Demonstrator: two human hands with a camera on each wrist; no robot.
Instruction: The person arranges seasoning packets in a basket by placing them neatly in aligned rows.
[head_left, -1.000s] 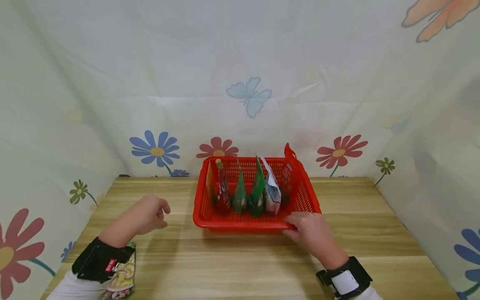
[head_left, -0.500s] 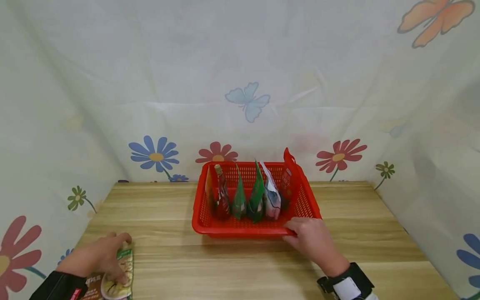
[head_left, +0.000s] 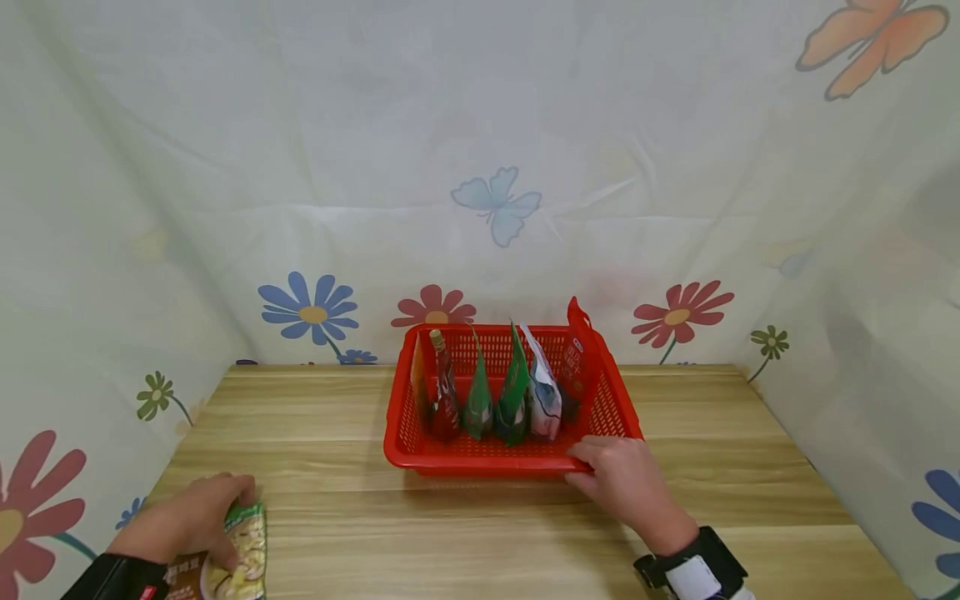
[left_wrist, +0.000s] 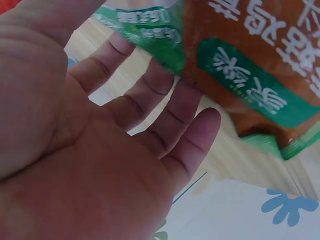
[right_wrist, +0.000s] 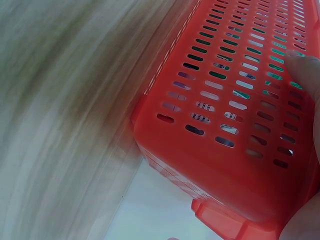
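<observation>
At the lower left of the head view, my left hand (head_left: 197,518) pinches a brown and green food packet (head_left: 246,546) with a picture of food on it. In the left wrist view, the fingertips (left_wrist: 192,90) meet the edge of the packet (left_wrist: 250,55), some slipping behind it. My right hand (head_left: 626,483) grips the near right rim of a red plastic basket (head_left: 480,463); its thumb (right_wrist: 304,70) lies against the slotted wall in the right wrist view. Inside the basket, a gold-capped bottle (head_left: 446,392), green bags (head_left: 513,400), a white-pink bag (head_left: 545,400) and a red bag (head_left: 580,358) stand in a row.
The basket stands on a wood-grain table (head_left: 337,500) toward the back. Behind and beside the table hangs a pale cloth (head_left: 360,167) printed with flowers and butterflies. Another flat, yellowish packet (head_left: 419,379) leans at the basket's left wall.
My left hand has come down and back toward the near left, from beside the basket onto the packet, and taken hold of it. My right hand keeps its grip on the basket rim.
</observation>
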